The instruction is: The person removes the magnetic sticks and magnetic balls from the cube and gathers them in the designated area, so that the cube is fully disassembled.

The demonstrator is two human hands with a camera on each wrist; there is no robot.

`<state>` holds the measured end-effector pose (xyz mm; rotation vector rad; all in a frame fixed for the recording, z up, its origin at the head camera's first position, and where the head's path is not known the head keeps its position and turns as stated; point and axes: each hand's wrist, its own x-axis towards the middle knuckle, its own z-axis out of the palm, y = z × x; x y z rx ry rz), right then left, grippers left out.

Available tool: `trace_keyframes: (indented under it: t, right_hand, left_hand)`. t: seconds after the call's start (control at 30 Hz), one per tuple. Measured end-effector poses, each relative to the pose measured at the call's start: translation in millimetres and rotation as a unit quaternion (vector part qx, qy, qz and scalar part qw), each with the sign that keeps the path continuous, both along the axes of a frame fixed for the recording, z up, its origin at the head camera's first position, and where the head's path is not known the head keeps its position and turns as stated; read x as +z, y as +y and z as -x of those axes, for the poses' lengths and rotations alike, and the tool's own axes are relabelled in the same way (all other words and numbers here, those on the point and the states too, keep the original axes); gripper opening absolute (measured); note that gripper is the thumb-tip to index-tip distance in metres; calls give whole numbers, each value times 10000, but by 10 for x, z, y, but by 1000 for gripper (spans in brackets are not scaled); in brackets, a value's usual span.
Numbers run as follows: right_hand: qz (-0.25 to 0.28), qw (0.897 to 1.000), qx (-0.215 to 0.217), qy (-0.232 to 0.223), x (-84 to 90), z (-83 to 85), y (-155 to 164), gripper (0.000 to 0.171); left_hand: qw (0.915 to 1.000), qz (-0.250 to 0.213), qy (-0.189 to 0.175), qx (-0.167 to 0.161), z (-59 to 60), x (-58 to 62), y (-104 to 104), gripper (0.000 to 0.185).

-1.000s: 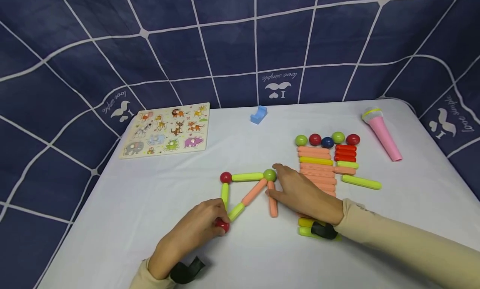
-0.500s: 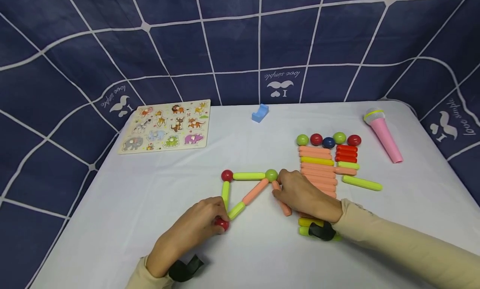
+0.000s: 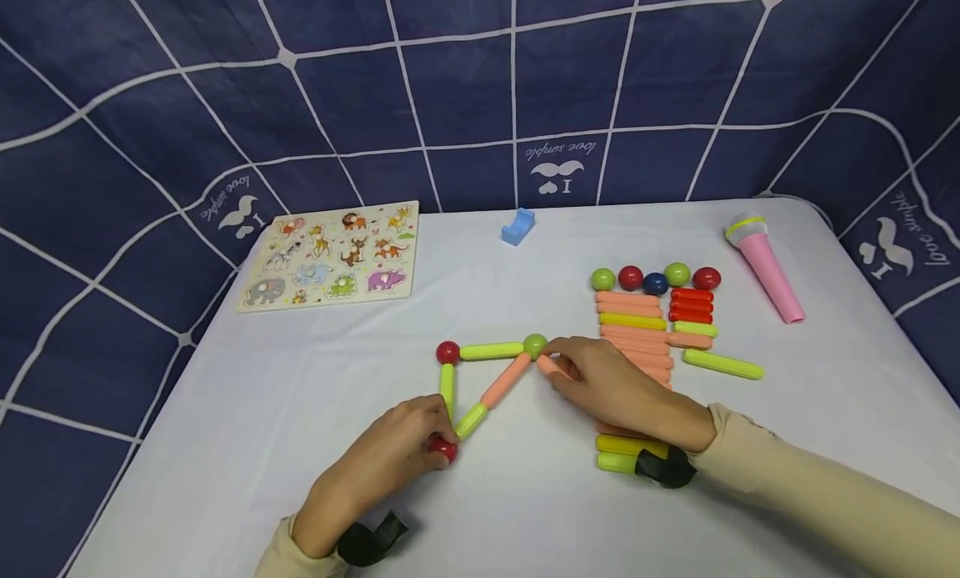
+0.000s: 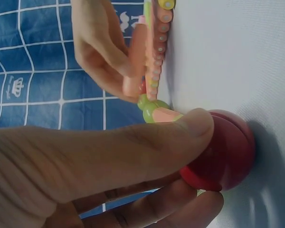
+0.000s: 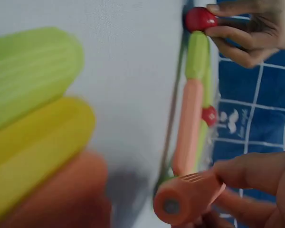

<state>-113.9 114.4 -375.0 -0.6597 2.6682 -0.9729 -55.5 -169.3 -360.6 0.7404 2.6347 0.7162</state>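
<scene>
Smooth orange rod (image 3: 551, 364) now lifted in right grip (image 3: 607, 382); left grip (image 3: 397, 457) round glossy red ball (image 3: 443, 449).

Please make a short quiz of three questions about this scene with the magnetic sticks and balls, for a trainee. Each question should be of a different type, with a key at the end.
1. True or false: the left hand grips a red ball at the near corner of the stick figure.
2. Multiple choice: the right hand pinches A) the pink toy microphone, B) an orange stick beside the green ball, C) the animal puzzle board.
3. Fill in: the loose balls lined up behind the pile of sticks number ____.

Key: 1 true; 2 B; 3 five.
</scene>
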Motion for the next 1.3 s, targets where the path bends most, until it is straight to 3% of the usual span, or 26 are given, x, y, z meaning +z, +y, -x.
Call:
trace_keyframes:
  t: [0.1,0.3,0.43,0.63,0.8,1.3]
  right_hand:
    - [148,9991,100,384,71,-41,192,35]
    - [-18,9950,-235,967,123,-131,661,26]
    - [-386,9859,-495,1551,65,-185,1006,27]
    - [-1125,9711,-933,1885,-53,-234,1359,25]
    - [-1467,9610,-938,2150,-147,-230,1466,23]
    - [-1289,9594,-1097,2254,-249,-231,1416,25]
  left_hand:
    - [10000,14,39,23,1,8,4,20]
    - [10000,5,30,90,0,7,8,20]
    - [9999,-52,-1,123,-5,-7,-3,20]
    - [9999,-84,-46,116,-7,-8,-25,19]
    - [9999,-64,5,96,2,-3,-28,19]
    - [9999,-94,18,36,13,-16,-22,19]
